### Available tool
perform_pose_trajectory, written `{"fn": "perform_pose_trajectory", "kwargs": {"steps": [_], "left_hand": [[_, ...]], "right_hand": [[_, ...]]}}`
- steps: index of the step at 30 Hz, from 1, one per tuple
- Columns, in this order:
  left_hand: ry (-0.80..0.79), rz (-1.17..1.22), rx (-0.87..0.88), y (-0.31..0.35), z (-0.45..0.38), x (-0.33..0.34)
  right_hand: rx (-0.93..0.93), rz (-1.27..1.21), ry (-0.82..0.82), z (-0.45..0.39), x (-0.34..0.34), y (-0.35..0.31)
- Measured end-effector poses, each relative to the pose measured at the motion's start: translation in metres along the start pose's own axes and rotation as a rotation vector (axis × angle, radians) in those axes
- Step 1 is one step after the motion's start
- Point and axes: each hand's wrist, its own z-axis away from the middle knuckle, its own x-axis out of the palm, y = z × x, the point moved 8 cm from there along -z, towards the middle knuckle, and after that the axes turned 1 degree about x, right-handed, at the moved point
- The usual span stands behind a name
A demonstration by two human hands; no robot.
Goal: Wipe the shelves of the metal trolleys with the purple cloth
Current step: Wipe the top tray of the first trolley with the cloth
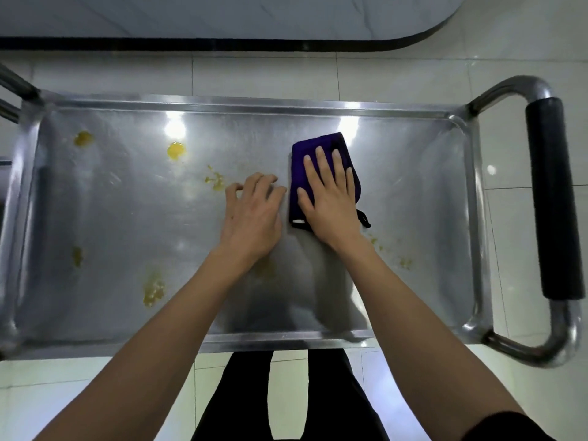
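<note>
A folded purple cloth (307,154) lies right of centre on the top shelf of the metal trolley (105,218). My right hand (327,195) presses flat on the cloth, fingers straight and spread. Just left of it, my left hand (254,211) rests on the bare steel with its fingers loosely bent, holding nothing. Yellow stains dot the shelf: two blobs (176,150) at the far left, smears (214,180) near my left fingertips, patches (153,289) at the near left, and specks (404,262) near my right wrist.
The trolley's push handle (553,198), black-gripped, sticks out on the right. Part of another trolley's frame (16,87) shows at the far left. A dark baseboard (222,44) runs along the white tiled floor beyond. My legs stand at the near edge.
</note>
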Motion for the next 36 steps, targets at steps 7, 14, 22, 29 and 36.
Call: {"fn": "perform_pose_trajectory", "kwargs": {"steps": [7,14,22,29,36], "left_hand": [[-0.046,0.033,0.048,0.078,-0.013,0.015],[-0.009,0.090,-0.131,0.104,-0.027,0.015],[-0.087,0.060,-0.141,0.120,-0.027,0.024],[-0.105,0.067,-0.130,0.117,-0.028,0.021],[-0.242,0.057,-0.010,0.101,-0.016,0.025]], "right_hand": [[0.091,0.011,0.011,0.031,-0.026,0.108],[0.165,0.016,0.011,0.050,-0.046,0.199],[0.248,0.044,0.055,0.068,-0.064,0.263],[0.250,0.095,0.017,0.069,-0.051,0.223],[0.192,0.074,-0.006,0.069,-0.021,0.126]]}}
